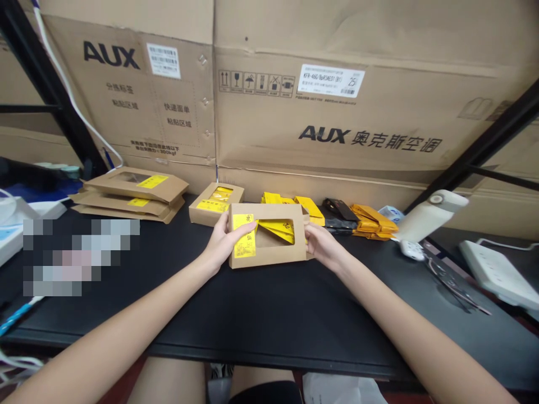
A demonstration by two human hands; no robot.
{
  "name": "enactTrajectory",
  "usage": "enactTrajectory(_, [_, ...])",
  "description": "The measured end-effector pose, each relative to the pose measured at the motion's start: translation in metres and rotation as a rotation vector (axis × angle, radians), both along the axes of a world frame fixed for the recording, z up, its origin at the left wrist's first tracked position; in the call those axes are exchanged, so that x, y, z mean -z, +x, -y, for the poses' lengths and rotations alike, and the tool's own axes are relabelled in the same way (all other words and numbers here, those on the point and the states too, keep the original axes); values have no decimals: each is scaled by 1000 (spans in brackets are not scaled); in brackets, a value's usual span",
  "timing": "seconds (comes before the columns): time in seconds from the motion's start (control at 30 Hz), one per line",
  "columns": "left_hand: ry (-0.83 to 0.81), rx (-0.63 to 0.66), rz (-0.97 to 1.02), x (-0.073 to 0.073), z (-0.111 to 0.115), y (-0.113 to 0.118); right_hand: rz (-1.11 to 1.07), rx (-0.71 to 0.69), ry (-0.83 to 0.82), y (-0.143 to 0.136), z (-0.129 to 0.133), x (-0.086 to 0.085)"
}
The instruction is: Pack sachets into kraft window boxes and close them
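Observation:
I hold a small kraft paper box (269, 255) with a cut-out window and a yellow label, just above the black table (261, 320). Yellow sachets show through the window. My left hand (223, 242) grips its left end, thumb across the yellow label. My right hand (322, 247) grips its right end. Behind it stands a second, similar box (214, 205) with yellow packets inside. Loose yellow sachets (295, 205) lie just beyond the held box.
Flat, unfolded kraft boxes (130, 193) are stacked at the back left. Orange-yellow packets (373, 220) and a dark object (339, 210) lie at the back right. A white device (429, 216), scissors (452, 280) and a white power strip (499, 275) sit to the right. Large AUX cartons (337, 101) form the back wall.

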State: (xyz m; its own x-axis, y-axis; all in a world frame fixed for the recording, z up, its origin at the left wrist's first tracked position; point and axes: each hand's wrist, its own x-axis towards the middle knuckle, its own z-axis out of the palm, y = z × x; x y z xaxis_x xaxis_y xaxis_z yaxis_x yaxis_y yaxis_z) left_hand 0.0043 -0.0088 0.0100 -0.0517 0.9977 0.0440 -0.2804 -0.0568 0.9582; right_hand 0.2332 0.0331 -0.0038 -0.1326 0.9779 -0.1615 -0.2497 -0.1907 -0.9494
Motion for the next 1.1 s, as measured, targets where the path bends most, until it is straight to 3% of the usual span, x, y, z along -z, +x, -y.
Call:
enactTrajectory(0.2, [30, 13, -44, 2, 0, -2, 31, -48, -50, 1, 3, -3])
enactTrajectory(0.43, [301, 76, -164, 7, 1, -2, 301, -247, 53, 1, 9, 3])
enactTrajectory(0.63, [439, 115, -368, 10, 7, -4, 497, -421, 227, 0, 17, 1])
enactTrajectory(0.8, [502, 83, -489, 9, 11, -5, 633, -306, 571, 1, 19, -1])
enactTrajectory(0.93, [483, 111, -428, 11, 10, -4, 601, -441, 451, 2, 19, -2])
enactTrajectory(1.1, [466, 184, -363, 16, 5, -2, 321, -662, 227, -6, 26, 1])
